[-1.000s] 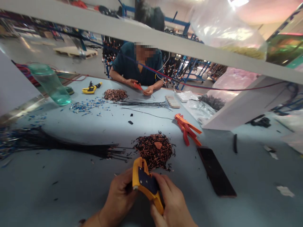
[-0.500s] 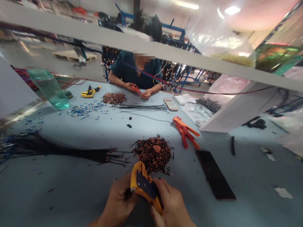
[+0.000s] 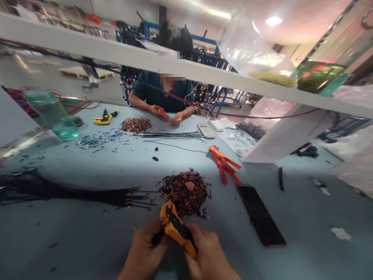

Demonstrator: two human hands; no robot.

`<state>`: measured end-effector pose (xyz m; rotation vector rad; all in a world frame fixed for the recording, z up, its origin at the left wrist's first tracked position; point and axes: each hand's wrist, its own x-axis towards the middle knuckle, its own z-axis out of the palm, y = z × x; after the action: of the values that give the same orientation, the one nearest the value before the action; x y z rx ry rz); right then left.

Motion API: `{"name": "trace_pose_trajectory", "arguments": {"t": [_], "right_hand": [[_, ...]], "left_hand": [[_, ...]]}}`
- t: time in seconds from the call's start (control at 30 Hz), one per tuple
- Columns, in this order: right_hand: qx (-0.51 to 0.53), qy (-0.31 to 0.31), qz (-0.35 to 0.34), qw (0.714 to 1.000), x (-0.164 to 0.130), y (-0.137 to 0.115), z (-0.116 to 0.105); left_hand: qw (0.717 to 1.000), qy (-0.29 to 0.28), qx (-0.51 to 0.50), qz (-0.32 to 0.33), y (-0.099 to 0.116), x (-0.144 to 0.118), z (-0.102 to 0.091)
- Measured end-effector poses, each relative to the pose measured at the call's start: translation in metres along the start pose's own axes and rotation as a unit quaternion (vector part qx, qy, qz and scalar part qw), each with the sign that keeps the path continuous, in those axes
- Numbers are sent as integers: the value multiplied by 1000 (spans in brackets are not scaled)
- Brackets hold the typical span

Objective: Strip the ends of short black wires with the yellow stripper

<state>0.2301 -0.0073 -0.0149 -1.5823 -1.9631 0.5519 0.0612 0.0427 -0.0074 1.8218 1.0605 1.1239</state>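
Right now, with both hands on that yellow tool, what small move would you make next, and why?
Probably reach the left hand to the bundle of thin black wires and draw one out. Both hands grip the yellow and black wire stripper, no wire shows at its head, and the heap of cut copper-tipped bits lies just beyond.

A yellow-and-black wire stripper (image 3: pixel 176 229) shows at bottom centre, above it a black-and-copper heap of wire offcuts (image 3: pixel 184 191). Orange-red pliers (image 3: pixel 223 164) and a black phone (image 3: pixel 260 216) lie to the right on the pale blue table (image 3: pixel 87 229). Black wires (image 3: pixel 72 191) cross the left side; blue scraps (image 3: pixel 97 139) and a translucent green bottle (image 3: pixel 50 112) sit upper left.
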Motion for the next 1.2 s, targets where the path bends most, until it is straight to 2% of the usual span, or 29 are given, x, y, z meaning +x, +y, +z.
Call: {"name": "trace_pose_trajectory", "arguments": {"t": [0.1,0.23,0.33,0.4,0.47,0.57,0.63,0.7,0.8,0.87,0.93,0.97,1.07,1.13,1.2], "right_hand": [[79,-12,56,995,5,-6,-8],[172,-39,129,976,6,-12,-21],[198,-57,144,968,-3,-5,-27],[182,-49,142,972,-13,4,-28],[136,-26,106,985,-22,14,-27],[14,-37,-45,998,-24,26,-21],[-103,-33,-151,983,-21,28,-14],[-190,3,-221,956,-16,25,-3],[-204,76,-256,942,-14,17,16],[-185,147,-234,943,-13,13,26],[-174,179,-217,944,-12,13,27],[-169,166,-222,946,-11,13,24],[-110,76,-237,962,-9,16,1],[-37,95,-165,981,-10,16,-14],[7,120,-102,987,-11,15,-24]], "left_hand": [[999,-3,36,33,2,2,-2],[996,11,85,30,3,3,-3],[995,36,90,28,0,2,-4],[992,73,96,23,-3,2,-6],[988,115,106,13,-7,3,-11],[982,150,115,-8,-12,4,-17],[980,152,124,-14,-13,6,-20],[979,149,137,-1,-13,7,-21],[980,127,146,44,-12,8,-18],[983,88,143,78,-9,7,-15],[983,37,141,113,-7,5,-12],[982,13,141,129,-6,3,-11],[971,-46,151,179,-6,-3,-9],[959,-68,168,217,-7,-6,-7],[946,-82,184,254,-8,-7,-6]]}}
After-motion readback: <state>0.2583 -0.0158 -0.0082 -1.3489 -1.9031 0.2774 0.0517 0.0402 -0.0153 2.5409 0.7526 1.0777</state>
